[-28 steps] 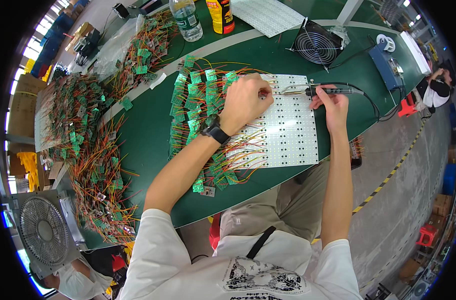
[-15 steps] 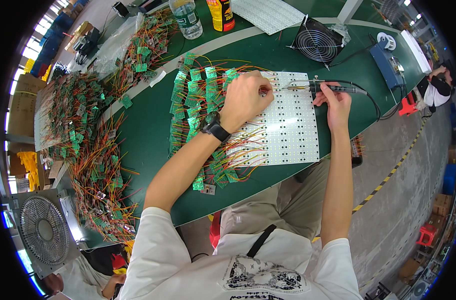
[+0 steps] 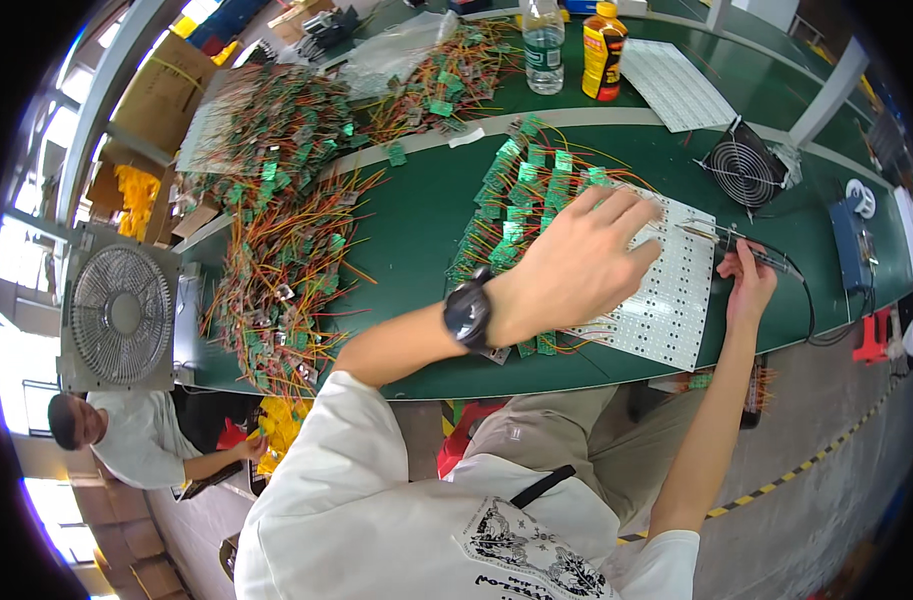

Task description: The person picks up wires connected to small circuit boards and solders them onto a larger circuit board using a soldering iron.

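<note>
My right hand [image 3: 749, 288] grips the handle of a soldering iron [image 3: 719, 234]. Its metal tip, with a thin tube alongside, points left over a white perforated panel [image 3: 681, 300]. My left hand [image 3: 591, 262], wearing a black watch on its wrist, hovers over the panel's left part with fingers bent and apart; nothing shows in them. Beneath and behind that hand lie rows of small green circuit boards [image 3: 526, 172] with red and yellow wires, partly hidden by it. The wires reach onto the panel's left edge.
Heaps of wired circuit boards [image 3: 286, 270] cover the table's left side. Toward the back stand a water bottle [image 3: 543, 55], a yellow-labelled bottle [image 3: 603, 55] and a black fan [image 3: 742, 168]. A blue box [image 3: 849, 245] sits right. Another person [image 3: 141, 440] is at lower left.
The view has swung left, so the table appears shifted right. My left hand has lifted off the panel and its fingers have spread. My right hand still holds the soldering iron.
</note>
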Motion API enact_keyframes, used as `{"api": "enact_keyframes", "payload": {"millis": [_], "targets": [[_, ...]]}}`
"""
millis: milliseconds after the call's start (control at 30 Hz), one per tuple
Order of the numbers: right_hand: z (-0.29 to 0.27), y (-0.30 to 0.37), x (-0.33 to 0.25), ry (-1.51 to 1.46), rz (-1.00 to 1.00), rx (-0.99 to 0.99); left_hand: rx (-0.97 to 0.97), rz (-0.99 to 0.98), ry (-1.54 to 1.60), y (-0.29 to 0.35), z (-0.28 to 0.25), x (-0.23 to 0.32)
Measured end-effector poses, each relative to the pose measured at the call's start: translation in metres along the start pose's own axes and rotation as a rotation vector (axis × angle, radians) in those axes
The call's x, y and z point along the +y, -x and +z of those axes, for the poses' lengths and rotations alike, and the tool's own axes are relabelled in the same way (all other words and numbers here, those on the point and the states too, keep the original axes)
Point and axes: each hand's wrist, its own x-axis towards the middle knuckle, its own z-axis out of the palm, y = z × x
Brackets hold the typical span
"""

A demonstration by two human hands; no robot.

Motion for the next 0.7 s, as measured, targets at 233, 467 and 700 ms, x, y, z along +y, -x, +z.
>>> {"api": "enact_keyframes", "payload": {"millis": [233, 467, 700], "targets": [[-0.001, -0.002, -0.003, 0.003, -0.02, -0.017, -0.164, -0.488, -0.158, 0.114, -0.05, -0.009], [-0.005, -0.001, -0.003, -0.008, -0.012, -0.024, -0.171, -0.824, -0.618, 0.198, -0.107, -0.073], [0.0, 0.001, -0.003, -0.022, -0.01, -0.019, -0.321, -0.83, -0.814, 0.213, -0.118, -0.121]]}}
